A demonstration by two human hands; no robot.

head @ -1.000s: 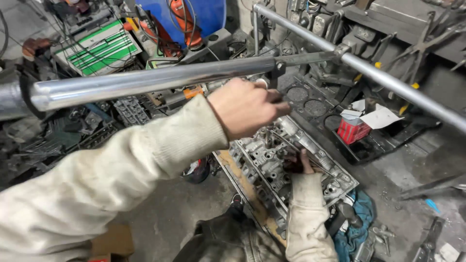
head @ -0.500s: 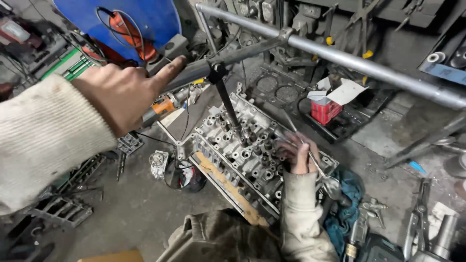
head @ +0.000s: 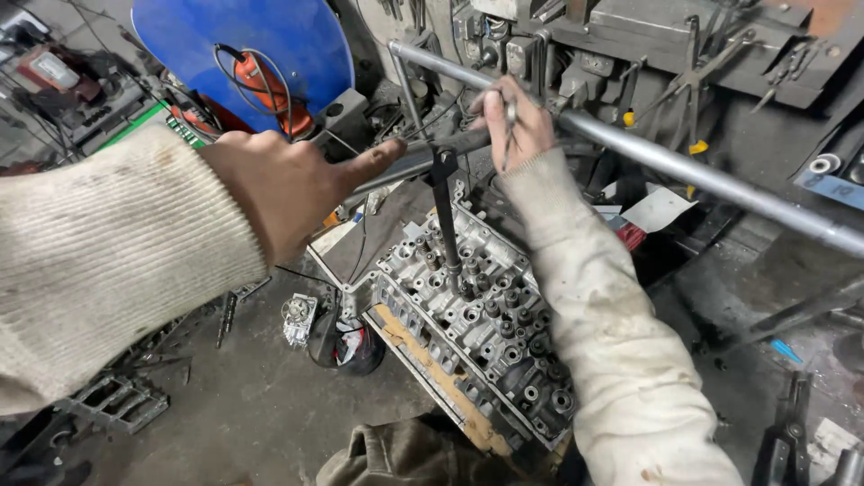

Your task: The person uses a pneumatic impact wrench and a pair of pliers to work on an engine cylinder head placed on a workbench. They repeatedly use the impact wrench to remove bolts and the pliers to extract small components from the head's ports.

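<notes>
Right hand [head: 515, 119] risen off cylinder head [head: 481, 324], pinching small pliers [head: 510, 126], left hand [head: 288, 184] gripping lever [head: 409, 162].

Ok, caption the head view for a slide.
Left hand on lever bar, right hand raised to the pipe, above a cylinder head.

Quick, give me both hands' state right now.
Left hand: closed around the lever bar, index finger stretched along it.
Right hand: raised by the long steel pipe, pinching a thin metal tool.
</notes>
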